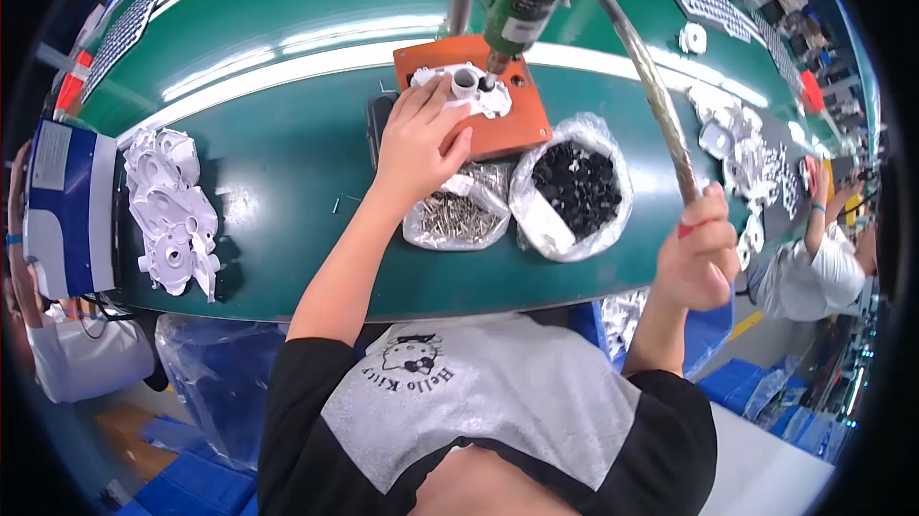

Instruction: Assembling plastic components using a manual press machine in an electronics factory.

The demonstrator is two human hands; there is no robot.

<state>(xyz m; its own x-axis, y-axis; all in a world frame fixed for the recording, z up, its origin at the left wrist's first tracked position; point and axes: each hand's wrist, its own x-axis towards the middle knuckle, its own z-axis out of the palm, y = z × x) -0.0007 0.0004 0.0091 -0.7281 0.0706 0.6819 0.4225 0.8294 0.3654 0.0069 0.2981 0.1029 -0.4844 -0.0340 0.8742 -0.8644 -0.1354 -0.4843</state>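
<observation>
My right hand [702, 246] is closed around the lower end of a long lever [651, 85] on a green press [522, 4]. The press's tip meets a black piece [486, 82] on a white plastic housing [493, 102], and that contact is partly hidden. This housing lies on an orange block [522, 128]. My left hand [421, 138] rests on the housing's left side, fingers stretched over it and thumb apart. A short grey-white tube [464, 83] stands up from the housing beside my fingertips.
Near the block are a bag of metal pins [459, 219] and a bag of black pieces [577, 190]. White housings [172, 214] are piled at left by a blue-and-white box [72, 210]; more white parts [742, 147] lie at right. Other people sit on both sides.
</observation>
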